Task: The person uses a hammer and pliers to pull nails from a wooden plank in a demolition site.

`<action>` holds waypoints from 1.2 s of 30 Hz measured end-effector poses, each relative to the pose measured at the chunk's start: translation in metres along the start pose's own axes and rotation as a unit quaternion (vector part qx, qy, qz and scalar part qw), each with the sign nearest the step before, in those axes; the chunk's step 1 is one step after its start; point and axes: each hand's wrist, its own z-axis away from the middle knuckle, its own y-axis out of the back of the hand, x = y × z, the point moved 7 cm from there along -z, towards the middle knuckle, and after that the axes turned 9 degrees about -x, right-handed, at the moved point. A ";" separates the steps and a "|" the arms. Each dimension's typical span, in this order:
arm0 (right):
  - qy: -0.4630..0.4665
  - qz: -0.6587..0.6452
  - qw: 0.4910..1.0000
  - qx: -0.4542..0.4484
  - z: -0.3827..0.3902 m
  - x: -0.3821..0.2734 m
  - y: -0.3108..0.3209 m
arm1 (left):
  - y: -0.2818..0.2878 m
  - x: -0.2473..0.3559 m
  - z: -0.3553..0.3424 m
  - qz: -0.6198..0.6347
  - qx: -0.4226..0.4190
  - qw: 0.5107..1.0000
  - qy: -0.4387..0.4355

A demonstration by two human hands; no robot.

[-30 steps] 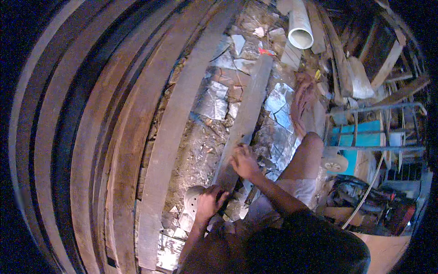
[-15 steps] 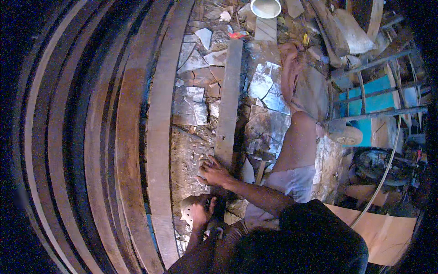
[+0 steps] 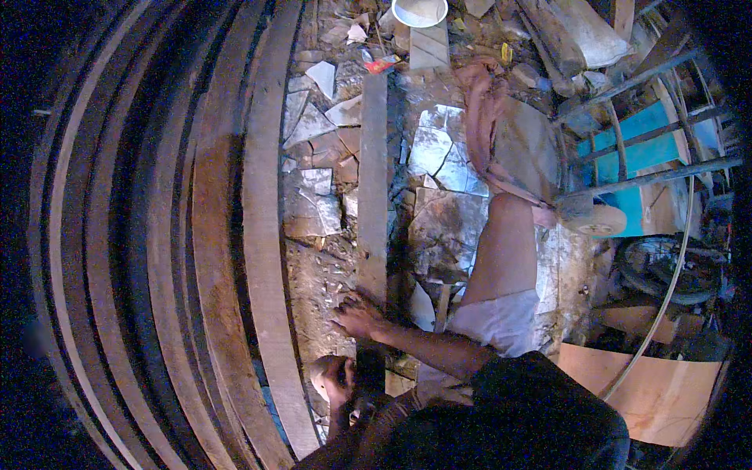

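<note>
A long narrow wooden plank lies on the ground, running away from me. My right hand rests at its near end, fingers stretched out and apart over the plank's left edge. Closer to my body, my left hand is curled, its fingers bent beside a rounded cream-coloured thing. What those fingers grip is hidden in shadow. Dirt strewn with small pale chips lies left of the plank. My bare knee is bent to the right of both hands.
Long timber beams run along my left. Broken tile pieces cover the ground ahead, near a white bowl. A reddish cloth lies beyond my knee. At right are a metal-framed cart and a cardboard sheet.
The view has shifted, so the plank and tiles appear farther left. My right hand stays at the plank's near end; my left hand is still curled, with slightly changed fingers.
</note>
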 end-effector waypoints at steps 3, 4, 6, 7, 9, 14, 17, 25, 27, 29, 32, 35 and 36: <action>0.126 0.075 0.985 0.096 -0.011 -0.094 0.070 | 0.087 -0.040 0.062 0.009 0.265 0.959 0.100; 0.155 0.121 0.973 0.125 -0.002 -0.099 0.084 | 0.101 -0.044 0.075 0.087 0.284 0.943 0.152; 0.135 0.086 0.982 0.098 -0.002 -0.093 0.087 | 0.107 -0.059 0.099 0.042 0.298 0.929 0.214; 0.131 0.070 0.985 0.085 -0.003 -0.093 0.089 | 0.106 -0.066 0.114 -0.017 0.298 0.924 0.238; 0.114 0.061 0.991 0.028 -0.001 -0.090 0.096 | 0.092 -0.082 0.140 -0.098 0.285 0.914 0.272; 0.121 0.140 0.979 0.084 -0.003 -0.094 0.097 | 0.053 -0.116 0.205 -0.185 0.245 0.888 0.343; 0.126 0.137 0.981 0.058 -0.006 -0.100 0.083 | 0.036 -0.126 0.237 -0.196 0.241 0.874 0.373; 0.153 0.176 0.955 0.184 0.001 -0.101 0.087 | 0.002 -0.133 0.274 -0.173 0.247 0.861 0.409; 0.149 0.171 0.959 0.168 0.000 -0.099 0.077 | 0.001 -0.144 0.284 -0.172 0.231 0.851 0.439; 0.143 0.168 0.965 0.142 0.000 -0.100 0.077 | 0.013 -0.130 0.273 -0.178 0.281 0.843 0.423; 0.138 0.168 0.971 0.103 -0.007 -0.109 0.087 | 0.012 -0.132 0.268 -0.151 0.271 0.847 0.431; 0.143 0.167 0.971 0.099 -0.008 -0.112 0.083 | 0.011 -0.132 0.275 -0.174 0.272 0.835 0.445; 0.135 0.175 0.970 0.099 -0.010 -0.109 0.084 | 0.012 -0.130 0.273 -0.180 0.278 0.829 0.450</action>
